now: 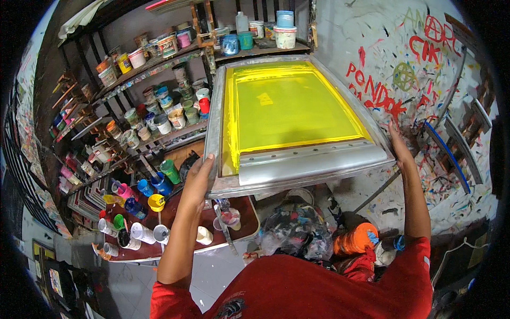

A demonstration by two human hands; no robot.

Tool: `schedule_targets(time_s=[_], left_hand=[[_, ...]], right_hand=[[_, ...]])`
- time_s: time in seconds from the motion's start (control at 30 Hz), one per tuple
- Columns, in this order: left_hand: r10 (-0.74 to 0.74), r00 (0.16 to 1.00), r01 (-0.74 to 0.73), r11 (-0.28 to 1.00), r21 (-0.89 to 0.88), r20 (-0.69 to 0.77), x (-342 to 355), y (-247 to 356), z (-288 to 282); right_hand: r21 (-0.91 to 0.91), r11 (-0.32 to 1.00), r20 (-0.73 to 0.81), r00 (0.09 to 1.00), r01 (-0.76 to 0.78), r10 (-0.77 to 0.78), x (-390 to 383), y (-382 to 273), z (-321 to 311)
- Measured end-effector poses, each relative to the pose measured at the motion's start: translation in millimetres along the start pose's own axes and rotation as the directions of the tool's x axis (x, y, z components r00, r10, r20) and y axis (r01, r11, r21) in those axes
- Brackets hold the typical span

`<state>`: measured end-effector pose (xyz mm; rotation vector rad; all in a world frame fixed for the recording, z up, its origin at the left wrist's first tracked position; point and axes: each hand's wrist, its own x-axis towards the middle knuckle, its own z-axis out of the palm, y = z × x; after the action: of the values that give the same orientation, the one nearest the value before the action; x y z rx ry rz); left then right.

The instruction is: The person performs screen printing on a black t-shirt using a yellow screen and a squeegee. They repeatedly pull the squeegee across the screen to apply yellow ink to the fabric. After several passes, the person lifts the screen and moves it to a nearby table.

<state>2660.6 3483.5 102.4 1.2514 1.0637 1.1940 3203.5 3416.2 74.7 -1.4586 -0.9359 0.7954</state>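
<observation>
Raised in front of me is a screen printing frame [303, 109], a metal rectangle with yellow-green mesh and bright yellow bands along the mesh edges. A broad silvery metal strip [313, 162] with several small rivets lies across its near end. My left hand [199, 178] grips the frame's near left corner, its thumb on top and the other fingers hidden below. At the near right, my right hand [399, 146] holds the side rail, fingers pointing up along the outer edge. The frame is tilted, its far end close to the shelves.
Paint-pot shelves [151, 69] fill the back left. Below left, a dark red table [183, 250] bears several ink cups and a spatula [226, 228]. Under the frame sits a clear bag of rags [295, 228], beside an orange container [356, 239]. A paint-splattered wall [340, 32] stands right.
</observation>
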Motion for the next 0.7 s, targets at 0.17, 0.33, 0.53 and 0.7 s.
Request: schedule_targets(time_s=[0.17,0.33,0.53,0.7], left_hand=[[0.031,0.999,-0.030,0.998,0.051,-0.031,-1,9,24],[-0.005,0.997,0.011,0.998,0.062,-0.080,-12,6,21],[0.002,0.999,-0.002,1.000,0.001,-0.037,-11,1,13],[-0.018,0.999,0.019,0.999,0.026,-0.032,-12,1,0]], right_hand=[[-0.055,0.998,0.033,0.999,-0.014,0.016,22,7,-25],[-0.025,0.998,0.048,0.997,-0.064,0.065,13,-1,-12],[-0.051,0.999,0.000,1.000,-0.006,0.006,7,17,-17],[-0.016,0.999,-0.061,0.997,-0.037,0.036,-25,-3,8]])
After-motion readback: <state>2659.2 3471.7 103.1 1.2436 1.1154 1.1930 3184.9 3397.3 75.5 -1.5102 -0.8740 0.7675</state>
